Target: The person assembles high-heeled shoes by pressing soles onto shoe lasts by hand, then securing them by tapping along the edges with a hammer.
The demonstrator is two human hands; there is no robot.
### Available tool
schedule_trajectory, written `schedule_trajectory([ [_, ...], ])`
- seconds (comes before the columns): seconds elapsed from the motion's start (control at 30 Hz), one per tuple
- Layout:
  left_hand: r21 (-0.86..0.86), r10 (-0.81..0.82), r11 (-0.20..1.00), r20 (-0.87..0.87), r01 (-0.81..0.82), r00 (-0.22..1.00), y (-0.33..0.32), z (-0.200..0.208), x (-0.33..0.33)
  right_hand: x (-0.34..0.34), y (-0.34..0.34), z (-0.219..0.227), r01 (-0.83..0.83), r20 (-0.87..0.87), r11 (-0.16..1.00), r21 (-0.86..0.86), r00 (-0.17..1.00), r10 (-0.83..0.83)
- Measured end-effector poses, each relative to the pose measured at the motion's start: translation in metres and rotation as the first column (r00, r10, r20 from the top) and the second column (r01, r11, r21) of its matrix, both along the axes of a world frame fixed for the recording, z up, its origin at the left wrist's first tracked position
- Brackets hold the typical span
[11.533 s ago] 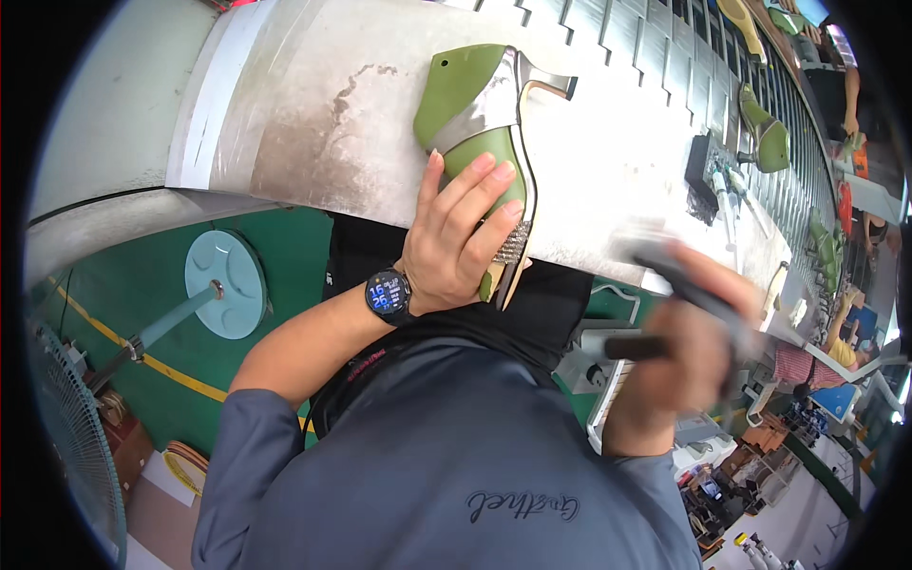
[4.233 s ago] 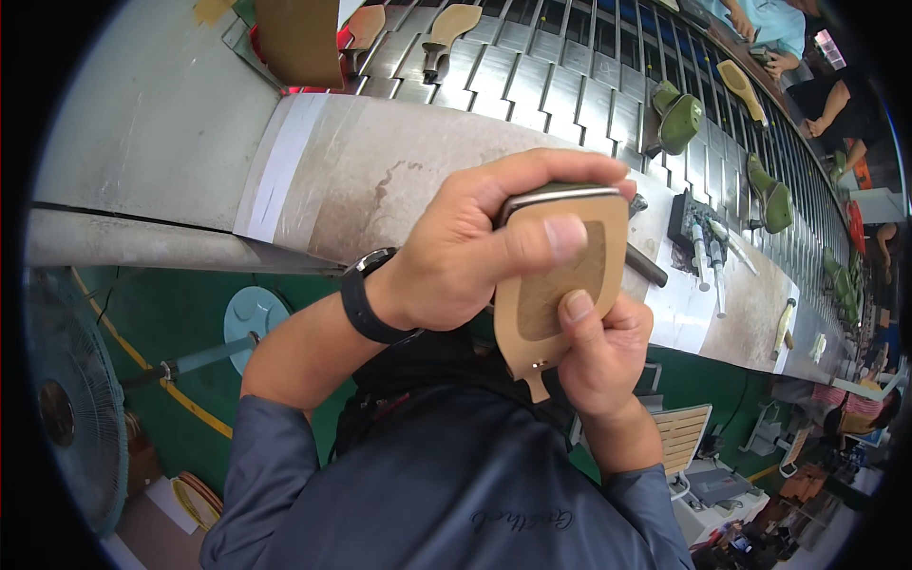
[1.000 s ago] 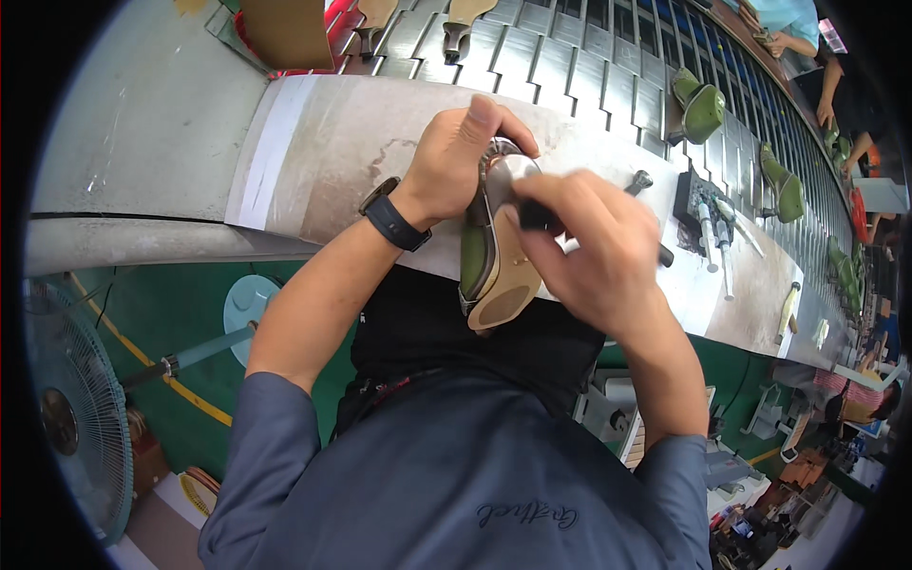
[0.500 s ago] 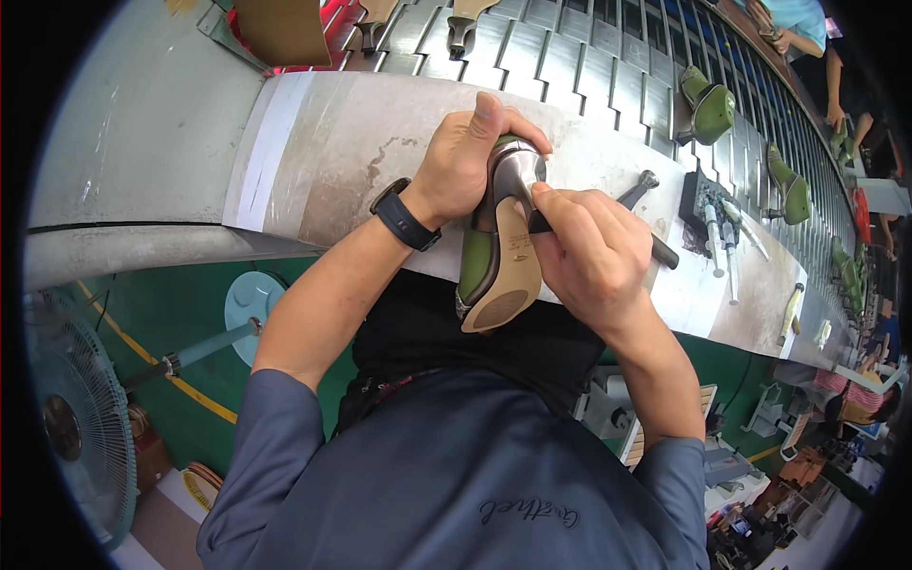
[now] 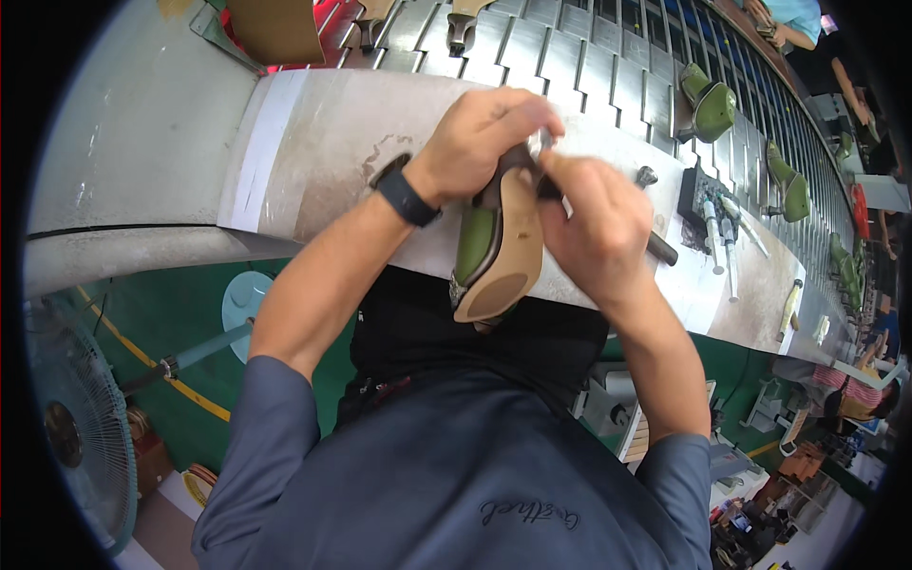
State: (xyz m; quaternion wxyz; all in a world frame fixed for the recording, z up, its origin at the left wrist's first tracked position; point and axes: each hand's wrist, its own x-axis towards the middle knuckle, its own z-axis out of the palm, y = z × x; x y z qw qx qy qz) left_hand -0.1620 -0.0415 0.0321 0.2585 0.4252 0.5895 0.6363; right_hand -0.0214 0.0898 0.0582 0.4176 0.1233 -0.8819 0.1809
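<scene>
A green high-heeled shoe point(image 5: 518, 237) with a tan sole is held sole-up over the bench edge, its toe toward my body. My left hand point(image 5: 480, 138) is closed around the heel end, hiding most of the heel. At the sole's right side, my right hand point(image 5: 600, 214) is closed on a dark-handled tool point(image 5: 548, 187). That hand is smeared by motion, and the tool's working end cannot be made out between the hands. To its right lies a hammer point(image 5: 662, 249), partly hidden behind my right hand.
A black holder point(image 5: 698, 195) with several white pen-like tools stands on the bench point(image 5: 361, 123). Beyond it runs a slatted metal conveyor point(image 5: 560, 47) carrying green shoes point(image 5: 712, 109). A fan point(image 5: 81, 418) and a blue stool point(image 5: 245, 299) are at left. Other people are at the far right.
My left thumb has come down and the fingers now curl over the heel, which showed before. My right hand has moved slightly away from my body, toward the heel tip.
</scene>
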Motion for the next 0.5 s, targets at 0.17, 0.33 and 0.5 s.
schedule_trajectory([
  [0.17, -0.034, 0.084, 0.996, 0.012, -0.083, 0.996, 0.029, -0.018, -0.017, -0.011, 0.016, -0.005, 0.089, 0.163, 0.973, -0.214, 0.985, -0.055],
  [0.33, -0.129, 0.149, 0.98, -0.031, -0.151, 0.988, 0.036, -0.015, -0.013, 0.001, 0.023, -0.01, 0.331, 0.549, 0.686, -0.648, 0.827, 0.12],
  [0.5, -0.112, 0.155, 0.98, -0.089, -0.165, 0.984, 0.038, -0.014, -0.014, -0.007, 0.026, -0.01, 0.39, 0.602, 0.492, -0.778, 0.689, 0.405],
])
